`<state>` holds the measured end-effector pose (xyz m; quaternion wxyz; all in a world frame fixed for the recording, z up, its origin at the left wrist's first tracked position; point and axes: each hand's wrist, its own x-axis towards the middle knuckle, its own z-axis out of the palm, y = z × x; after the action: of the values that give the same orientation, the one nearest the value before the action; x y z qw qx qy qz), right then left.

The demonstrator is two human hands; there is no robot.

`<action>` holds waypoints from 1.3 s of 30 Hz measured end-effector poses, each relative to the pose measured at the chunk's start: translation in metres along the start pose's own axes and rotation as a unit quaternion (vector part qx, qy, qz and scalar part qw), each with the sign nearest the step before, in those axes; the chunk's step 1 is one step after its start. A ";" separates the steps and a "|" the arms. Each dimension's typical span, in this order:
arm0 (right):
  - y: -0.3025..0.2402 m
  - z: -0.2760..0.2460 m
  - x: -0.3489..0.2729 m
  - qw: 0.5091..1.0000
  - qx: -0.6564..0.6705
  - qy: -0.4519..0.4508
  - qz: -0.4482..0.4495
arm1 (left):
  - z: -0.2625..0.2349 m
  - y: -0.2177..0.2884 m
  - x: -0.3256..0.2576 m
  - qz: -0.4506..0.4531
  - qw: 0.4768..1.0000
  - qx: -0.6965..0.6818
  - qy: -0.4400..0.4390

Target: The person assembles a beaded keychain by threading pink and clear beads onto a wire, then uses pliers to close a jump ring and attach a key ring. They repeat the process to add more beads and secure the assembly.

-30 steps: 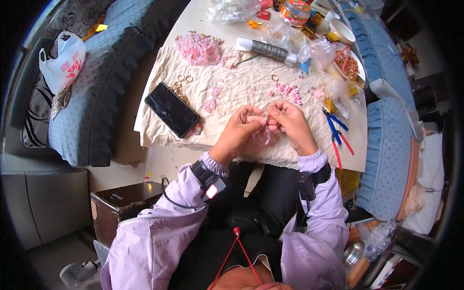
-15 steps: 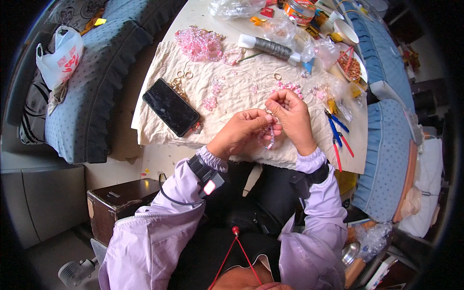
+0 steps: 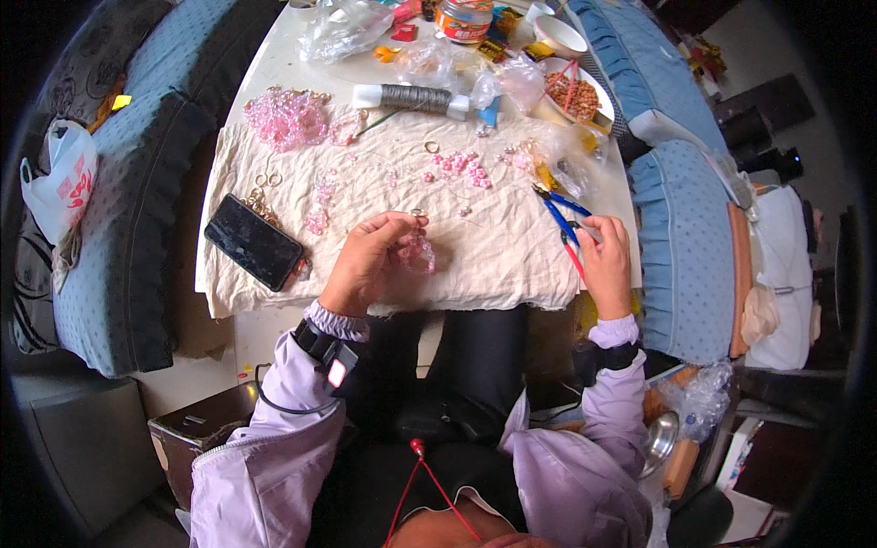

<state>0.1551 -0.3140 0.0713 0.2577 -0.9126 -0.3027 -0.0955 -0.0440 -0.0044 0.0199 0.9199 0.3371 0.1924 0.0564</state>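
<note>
My left hand (image 3: 373, 260) is closed, pinching a small ring (image 3: 418, 212) from which a short strand of pink and lilac beads (image 3: 420, 256) hangs, partly hidden by the fingers. At the cloth's right side, my right hand (image 3: 607, 267) has its thumb and fingers curled round the handle ends of blue-handled pliers (image 3: 554, 217). The pliers' jaws point away from me on the cloth. A red handle (image 3: 574, 259) shows beside that hand; I cannot tell whether it belongs to a second tool. Loose pink beads (image 3: 461, 168) lie beyond my hands, near a gold ring (image 3: 431, 147).
A cream cloth (image 3: 265, 164) covers the table's near part. On it lie a black phone (image 3: 253, 242), gold rings (image 3: 267, 181) and a pink bead heap (image 3: 287, 119). Behind stand a wire spool (image 3: 411, 99), plastic bags (image 3: 345, 32), a jar (image 3: 464, 20) and a bowl of nuts (image 3: 574, 96).
My right hand has let go of the beaded piece and moved right to the pliers. My left hand keeps the piece. The whole view has shifted, so the table appears further left.
</note>
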 end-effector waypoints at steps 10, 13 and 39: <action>0.038 -0.010 -0.007 0.978 -0.109 -0.172 0.039 | -0.012 0.003 0.005 -0.010 1.000 -0.011 0.003; 0.042 -0.012 -0.007 0.978 -0.100 -0.180 0.022 | -0.011 0.003 0.005 -0.026 0.997 -0.075 -0.021; -0.092 -0.001 -0.013 0.746 0.438 -0.485 0.129 | -0.017 0.007 0.008 -0.075 0.989 -0.109 -0.067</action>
<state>0.0892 -0.2579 0.1059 0.4572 -0.6532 -0.2752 0.5371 -0.0434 0.0126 0.0102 0.9634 0.2229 0.1480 -0.0151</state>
